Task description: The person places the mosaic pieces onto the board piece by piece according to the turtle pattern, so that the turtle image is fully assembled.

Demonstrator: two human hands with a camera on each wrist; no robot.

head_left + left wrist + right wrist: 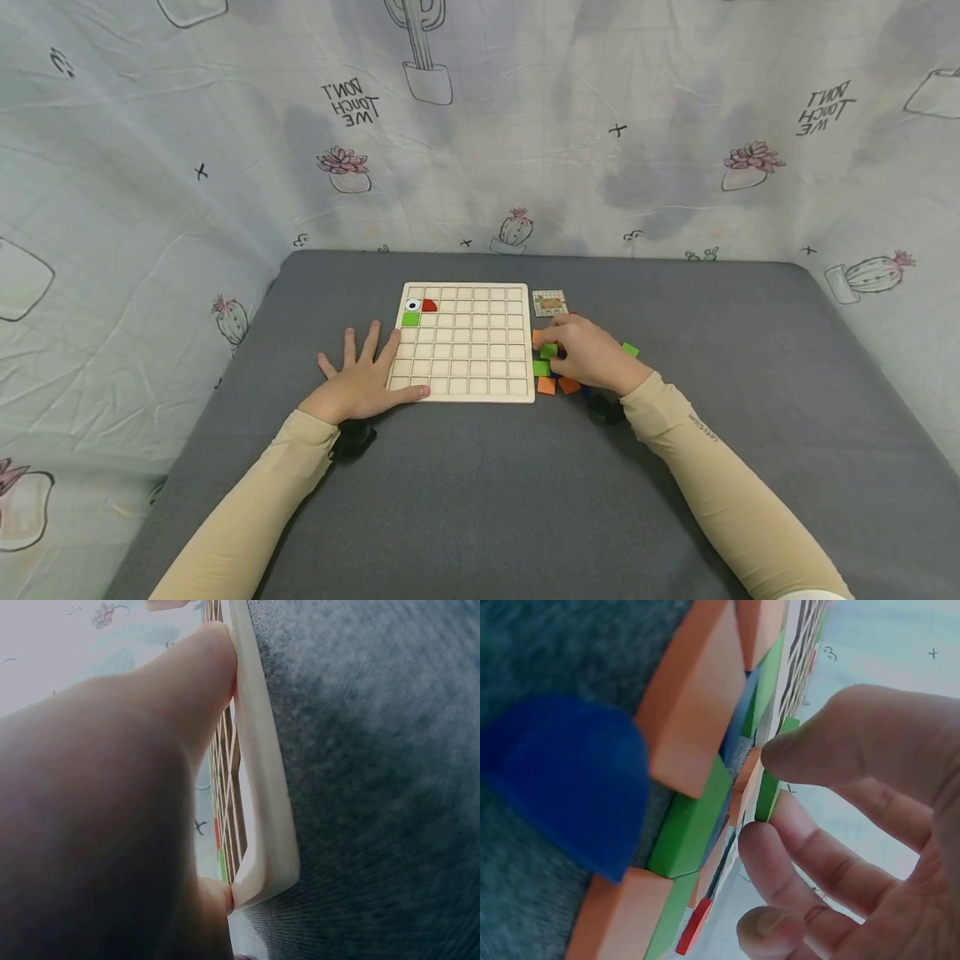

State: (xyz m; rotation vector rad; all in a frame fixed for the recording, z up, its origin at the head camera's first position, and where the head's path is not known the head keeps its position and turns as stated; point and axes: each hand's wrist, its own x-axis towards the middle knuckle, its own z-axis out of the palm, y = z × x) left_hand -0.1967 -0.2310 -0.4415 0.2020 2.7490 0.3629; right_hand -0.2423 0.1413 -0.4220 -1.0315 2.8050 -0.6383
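Observation:
A pale wooden grid board [465, 352] lies flat on the table. In its upper left corner sit an eye tile [413, 306], a red quarter-round tile [429, 306] and a green square tile [410, 319]. With fingers spread, my left hand [356, 390] rests at the board's left side, its thumb on the front edge. Right of the board, my right hand [594, 354] pinches a green square block [769, 787] between thumb and fingers, above a pile of loose blocks.
Orange blocks [697, 697], a rounded blue block [570, 772] and green blocks [542, 368] lie close to the board's right side, partly under my right hand. A small pattern card [550, 302] lies beyond them. Patterned cloth [480, 125] hangs behind the grey table [480, 500].

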